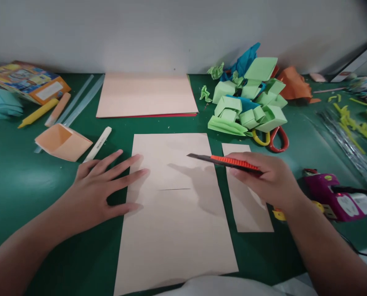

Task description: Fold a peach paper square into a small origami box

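A large pale peach sheet of paper (174,238) lies flat in front of me, with a short dark line, drawn or cut, across its middle. My left hand (100,189) is spread, its fingertips resting on the sheet's left edge. Between the thumb and fingers of my right hand (263,172) is an orange and black utility knife (232,161), its dark blade pointing left above the sheet. Its shadow falls on the paper below. Under that hand lies a narrow strip of the same paper (251,218).
A stack of coloured paper (146,96) lies at the back. Folded green paper pieces (257,107) cover red and yellow scissors (278,139) in part. To the left are a folded peach paper box (63,142), a white stick (98,144) and crayon-like sticks. A purple power adapter (337,197) sits right.
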A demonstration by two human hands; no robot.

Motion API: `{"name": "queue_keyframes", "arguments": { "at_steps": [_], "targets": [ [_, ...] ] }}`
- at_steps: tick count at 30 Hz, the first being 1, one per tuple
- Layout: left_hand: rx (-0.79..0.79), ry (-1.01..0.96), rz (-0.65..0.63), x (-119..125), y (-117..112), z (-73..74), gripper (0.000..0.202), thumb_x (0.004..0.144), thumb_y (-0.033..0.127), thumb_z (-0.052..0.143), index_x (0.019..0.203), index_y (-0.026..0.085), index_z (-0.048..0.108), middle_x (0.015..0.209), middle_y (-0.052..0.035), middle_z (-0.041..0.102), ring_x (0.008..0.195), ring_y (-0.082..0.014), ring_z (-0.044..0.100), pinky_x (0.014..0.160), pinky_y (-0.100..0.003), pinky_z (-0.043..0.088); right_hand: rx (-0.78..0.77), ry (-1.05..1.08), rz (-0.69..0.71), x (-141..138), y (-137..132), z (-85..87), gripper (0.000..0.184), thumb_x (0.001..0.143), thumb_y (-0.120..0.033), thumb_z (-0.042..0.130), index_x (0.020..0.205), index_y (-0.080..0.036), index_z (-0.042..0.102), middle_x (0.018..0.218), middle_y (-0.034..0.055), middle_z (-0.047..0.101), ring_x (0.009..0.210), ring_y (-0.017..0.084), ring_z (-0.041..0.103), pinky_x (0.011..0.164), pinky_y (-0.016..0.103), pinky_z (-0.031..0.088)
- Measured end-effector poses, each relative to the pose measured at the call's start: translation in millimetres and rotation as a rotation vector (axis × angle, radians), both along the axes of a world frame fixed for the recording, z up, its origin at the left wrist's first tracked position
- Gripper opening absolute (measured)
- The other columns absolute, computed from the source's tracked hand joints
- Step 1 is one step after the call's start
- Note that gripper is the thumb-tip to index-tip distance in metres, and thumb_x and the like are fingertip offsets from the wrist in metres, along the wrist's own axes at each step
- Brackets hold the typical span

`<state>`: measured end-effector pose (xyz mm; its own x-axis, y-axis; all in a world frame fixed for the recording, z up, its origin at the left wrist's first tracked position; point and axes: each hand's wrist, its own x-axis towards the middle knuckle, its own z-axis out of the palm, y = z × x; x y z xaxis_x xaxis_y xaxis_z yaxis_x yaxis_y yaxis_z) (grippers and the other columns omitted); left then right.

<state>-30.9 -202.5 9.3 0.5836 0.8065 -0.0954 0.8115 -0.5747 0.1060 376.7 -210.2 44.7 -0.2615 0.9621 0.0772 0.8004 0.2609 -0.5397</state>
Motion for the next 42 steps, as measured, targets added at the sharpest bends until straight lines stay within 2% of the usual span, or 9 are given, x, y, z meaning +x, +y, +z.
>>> {"name": "queue_keyframes", "arguments": {
  "at_steps": [6,11,13,15,19,22,27,32,42],
  "targets": [
    [-0.007,-0.059,0.015,0,1,-2.2,0.072,0.09,0.074,0.055,0.155,0.055,0.031,0.168,0.01,0.029,0.156,-0.038,0.019,0.12,-0.057,0.01,0.109,-0.002,-0.23,14,0,-0.2,0.024,0.094,-0.041,0.065,0.114,-0.033,0.074,0.097,0.0015,0.077,0.082,0.028,0.072,0.064,0.037,0.057],
    [-0.007,-0.062,0.01,-1,2,-2.4,0.072,0.089,0.076,0.053,0.155,0.056,0.031,0.167,0.0105,0.029,0.157,-0.0361,0.017,0.12,-0.056,0.01,0.181,0.021,-0.253,23,0,-1.3,0.023,0.094,-0.041,0.066,0.114,-0.031,0.074,0.1,0.0018,0.078,0.086,0.028,0.072,0.065,0.037,0.057],
    [-0.008,-0.065,0.01,-3,4,-3.4,0.072,0.088,0.077,0.053,0.154,0.057,0.031,0.167,0.011,0.03,0.156,-0.037,0.018,0.119,-0.056,0.01,0.191,0.01,-0.21,25,1,1.0,0.023,0.094,-0.04,0.066,0.114,-0.031,0.075,0.101,0.002,0.078,0.085,0.028,0.072,0.065,0.037,0.057],
    [-0.009,-0.058,0.008,-3,4,-4.2,0.072,0.089,0.077,0.052,0.154,0.057,0.031,0.167,0.0109,0.029,0.156,-0.0383,0.019,0.119,-0.057,0.01,0.154,-0.003,-0.07,28,2,4.2,0.024,0.095,-0.04,0.065,0.115,-0.031,0.074,0.102,0.0022,0.078,0.084,0.027,0.072,0.066,0.038,0.057],
    [-0.004,-0.046,-0.001,-3,4,-3.8,0.071,0.09,0.077,0.051,0.155,0.056,0.03,0.168,0.0099,0.028,0.156,-0.0381,0.019,0.118,-0.057,0.012,-0.052,0.001,0.284,28,3,7.7,0.026,0.1,-0.041,0.057,0.121,-0.034,0.07,0.101,0.0021,0.077,0.084,0.025,0.071,0.07,0.036,0.055],
    [-0.02,-0.052,0.01,-2,4,-2.1,0.071,0.089,0.076,0.053,0.154,0.057,0.031,0.167,0.0101,0.029,0.156,-0.0369,0.019,0.118,-0.057,0.012,-0.156,0.002,0.394,27,4,5.8,0.029,0.102,-0.038,0.053,0.126,-0.032,0.069,0.103,0.0034,0.076,0.085,0.023,0.071,0.072,0.034,0.054],
    [-0.046,-0.045,0.046,-2,4,-1.1,0.071,0.087,0.077,0.055,0.152,0.056,0.036,0.167,0.0103,0.032,0.155,-0.0376,0.021,0.12,-0.055,0.011,-0.194,-0.02,0.4,27,5,2.9,0.031,0.102,-0.04,0.052,0.125,-0.03,0.07,0.104,0.0066,0.075,0.084,0.024,0.07,0.073,0.034,0.053],
    [-0.015,-0.022,0.01,-2,3,-1.8,0.07,0.091,0.075,0.051,0.154,0.055,0.033,0.168,0.0087,0.028,0.156,-0.037,0.019,0.118,-0.057,0.013,-0.196,-0.032,0.402,29,6,3.8,0.032,0.102,-0.04,0.052,0.126,-0.032,0.07,0.105,0.0056,0.075,0.084,0.024,0.07,0.073,0.036,0.055],
    [-0.004,-0.038,-0.009,-3,5,-1.6,0.071,0.09,0.073,0.057,0.154,0.056,0.032,0.167,0.0093,0.029,0.155,-0.0396,0.022,0.118,-0.058,0.014,-0.154,-0.031,0.397,35,11,1.9,0.032,0.1,-0.04,0.055,0.127,-0.033,0.07,0.107,0.005,0.075,0.092,0.026,0.069,0.079,0.038,0.054]
  ]
}}
